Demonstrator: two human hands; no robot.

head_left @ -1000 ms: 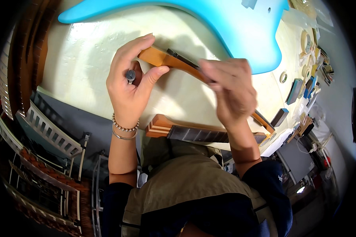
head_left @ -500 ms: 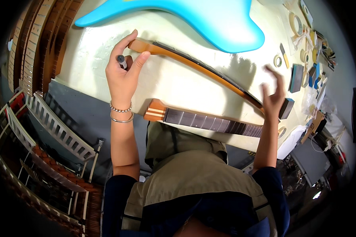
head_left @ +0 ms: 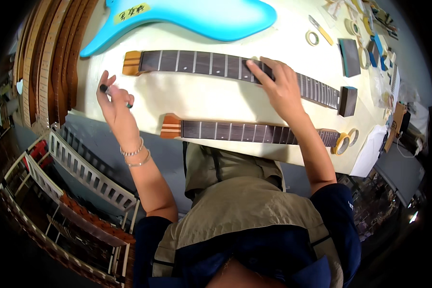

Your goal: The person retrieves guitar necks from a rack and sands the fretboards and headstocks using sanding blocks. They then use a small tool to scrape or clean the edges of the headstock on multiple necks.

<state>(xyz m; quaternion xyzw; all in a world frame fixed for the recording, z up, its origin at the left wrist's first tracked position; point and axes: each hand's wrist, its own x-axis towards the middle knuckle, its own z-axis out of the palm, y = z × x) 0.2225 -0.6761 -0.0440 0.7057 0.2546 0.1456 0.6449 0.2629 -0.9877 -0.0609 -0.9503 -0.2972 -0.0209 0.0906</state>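
Note:
A guitar neck (head_left: 206, 63) lies on the pale table with its dark fretboard facing up and its orange-brown head end to the left. My right hand (head_left: 281, 86) rests on that fretboard right of its middle, fingers spread and not wrapped round the neck. Left of the head end, apart from it, my left hand (head_left: 119, 108) is raised at the table's edge. Tucked among its slightly blurred fingers is a dark-ended marker pen (head_left: 105, 89). Nearer to me, a second guitar neck (head_left: 245, 132) lies fretboard up along the front edge, touched by neither hand.
Beyond the necks lies a light blue guitar body (head_left: 216, 24) with a yellow label. Several more necks (head_left: 48, 72) stand in a row at the left. On the right are tape rolls (head_left: 312, 38), a knife (head_left: 321, 30) and dark blocks (head_left: 349, 102). A white rack (head_left: 89, 165) stands lower left.
The far neck has gone from tilted on its side to lying fretboard up. My left hand has let go of its head end and moved away; my right hand has come onto the fretboard.

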